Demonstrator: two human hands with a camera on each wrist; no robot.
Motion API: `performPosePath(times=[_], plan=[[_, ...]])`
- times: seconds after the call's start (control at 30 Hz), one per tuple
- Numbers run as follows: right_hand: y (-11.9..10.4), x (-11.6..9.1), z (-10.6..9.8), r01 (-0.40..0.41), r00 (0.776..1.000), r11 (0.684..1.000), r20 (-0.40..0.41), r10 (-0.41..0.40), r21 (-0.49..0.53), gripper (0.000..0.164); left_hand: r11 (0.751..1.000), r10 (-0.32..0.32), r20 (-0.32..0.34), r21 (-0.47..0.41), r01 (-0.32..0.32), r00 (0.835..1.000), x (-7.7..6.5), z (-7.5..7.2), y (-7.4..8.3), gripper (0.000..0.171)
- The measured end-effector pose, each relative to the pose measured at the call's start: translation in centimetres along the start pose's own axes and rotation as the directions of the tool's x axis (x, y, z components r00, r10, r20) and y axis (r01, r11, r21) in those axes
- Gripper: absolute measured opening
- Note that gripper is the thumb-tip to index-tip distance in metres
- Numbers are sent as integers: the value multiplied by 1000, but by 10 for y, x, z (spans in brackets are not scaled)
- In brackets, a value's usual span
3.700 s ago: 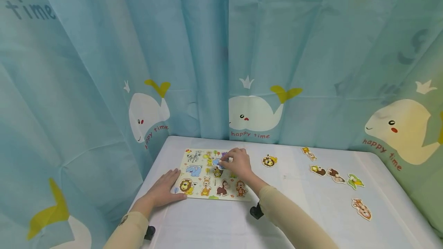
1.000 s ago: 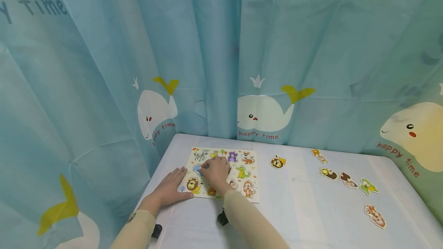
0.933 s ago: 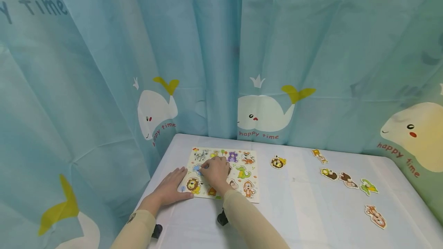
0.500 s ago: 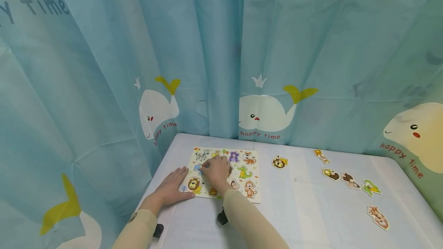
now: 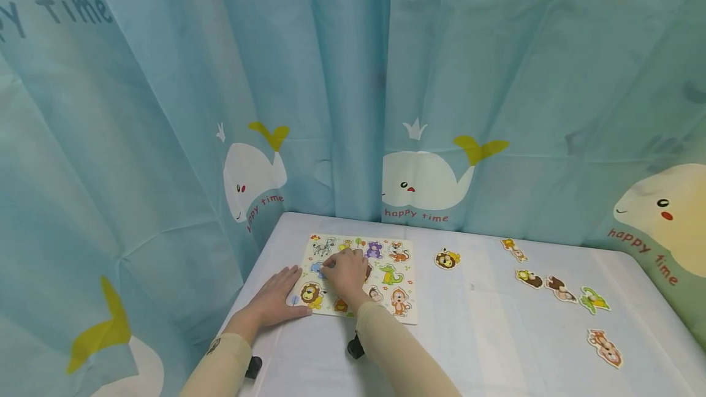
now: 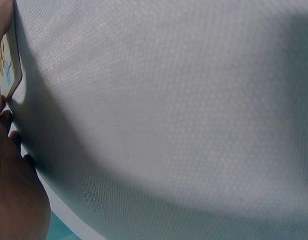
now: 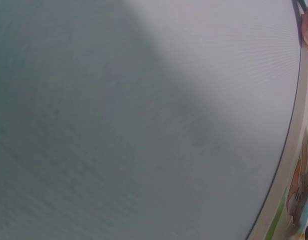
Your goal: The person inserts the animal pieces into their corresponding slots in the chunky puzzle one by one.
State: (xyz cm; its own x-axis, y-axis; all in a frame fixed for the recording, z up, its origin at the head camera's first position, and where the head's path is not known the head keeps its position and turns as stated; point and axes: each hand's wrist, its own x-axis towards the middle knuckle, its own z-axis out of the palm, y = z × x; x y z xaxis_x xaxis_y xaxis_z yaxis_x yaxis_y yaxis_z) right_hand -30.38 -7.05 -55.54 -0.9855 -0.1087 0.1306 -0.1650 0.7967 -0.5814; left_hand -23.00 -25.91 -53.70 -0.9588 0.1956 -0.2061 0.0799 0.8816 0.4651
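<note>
An animal puzzle board [image 5: 358,318] lies on the table. My left hand [image 5: 274,299] rests flat at its left front corner, thumb along the front edge and fingers at the left side. In the left wrist view, that hand [image 6: 16,200] fills the left edge beside the board's corner [image 6: 13,65]. My right hand [image 5: 347,273] pinches the blue elephant puzzle piece [image 5: 317,267] over the elephant picture in the middle row. Fingers and wrist cover part of the board. The right wrist view shows only the board's edge [image 7: 289,150] and table cloth.
To the right of the board lies a lion piece [image 5: 446,258]. Several more pieces are spread farther right, among them a crocodile piece [image 5: 594,300] and a monkey piece [image 5: 605,348]. A blue whale-print curtain [image 5: 353,78] hangs behind the table [image 5: 469,336].
Since the oldest frame my right hand has carried the elephant piece left across the board to the elephant picture, staying there over the last second. My left hand has kept its place; the view has shifted slightly.
</note>
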Motion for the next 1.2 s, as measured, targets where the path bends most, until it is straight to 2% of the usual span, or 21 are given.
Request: performPosePath(times=[0.5, 0.77, 0.9, 1.2], plan=[[-2, -1, -2, 11, 1000, 998, 2, -10, -67, 13, 1000, -12, 7, 21, 11, 1000, 0, 2, 0, 109], [5, 0, -9, 39, 998, 999, 48, -38, -31, 15, 1000, -20, 11, 18, 20, 1000, 2, 1, 0, 110], [17, 6, -24, 77, 997, 997, 29, -78, 5, 18, 1000, -13, 3, 19, 13, 1000, 3, 1, -1, 110], [43, 15, -80, 94, 995, 984, -45, -88, 150, 16, 1000, -18, 1, 10, 18, 1000, 1, 1, 0, 111]])
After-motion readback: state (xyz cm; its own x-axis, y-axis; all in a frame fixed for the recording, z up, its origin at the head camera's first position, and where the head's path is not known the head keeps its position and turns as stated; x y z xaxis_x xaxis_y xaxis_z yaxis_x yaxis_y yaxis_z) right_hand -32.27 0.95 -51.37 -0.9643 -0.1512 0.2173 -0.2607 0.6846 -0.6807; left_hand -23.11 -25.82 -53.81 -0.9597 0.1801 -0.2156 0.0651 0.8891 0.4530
